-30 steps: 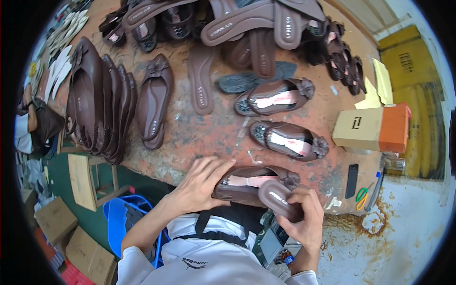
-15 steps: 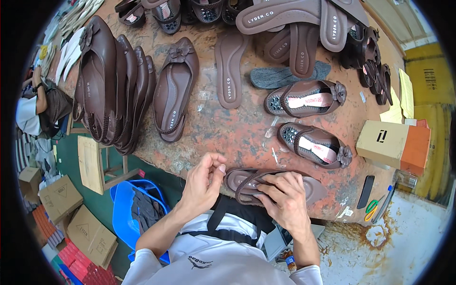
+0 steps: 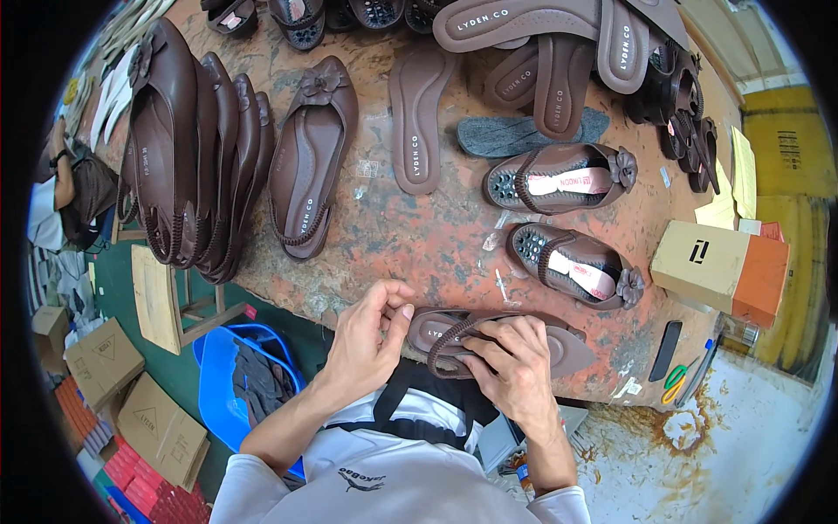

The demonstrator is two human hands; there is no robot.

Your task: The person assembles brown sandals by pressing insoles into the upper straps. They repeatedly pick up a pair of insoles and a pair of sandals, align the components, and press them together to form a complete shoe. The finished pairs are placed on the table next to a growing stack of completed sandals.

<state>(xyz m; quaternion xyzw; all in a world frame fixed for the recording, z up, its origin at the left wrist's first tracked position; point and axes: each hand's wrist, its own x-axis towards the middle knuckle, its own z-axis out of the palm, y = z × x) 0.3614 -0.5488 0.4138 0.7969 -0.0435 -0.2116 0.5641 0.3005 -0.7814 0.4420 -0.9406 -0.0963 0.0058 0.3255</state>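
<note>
At the near edge of the table a brown slingback shoe [image 3: 448,368] lies with its braided heel strap to the left. My right hand [image 3: 515,356] is closed on its middle, fingers reaching inside and thumb at the near side. A printed brown insole [image 3: 428,331] shows at the heel. A flat rounded insole front [image 3: 572,351] sticks out right of my hand; my fingers hide whether both belong to one piece. My left hand [image 3: 371,336] hovers by the heel end, fingers loosely bent, thumb and forefinger apart, holding nothing.
Two flower-trimmed shoes [image 3: 576,266] lie beyond my right hand. Finished slingbacks [image 3: 170,148] stand in a row at left, beside a single slingback [image 3: 307,162]. Loose insoles [image 3: 417,122] lie farther back. A carton [image 3: 698,262], phone [image 3: 666,351] and scissors [image 3: 675,382] sit at right.
The view has shifted slightly. My right hand has moved a little left with the shoe, whose heel strap sits somewhat differently. My left hand keeps nearly the same pose.
</note>
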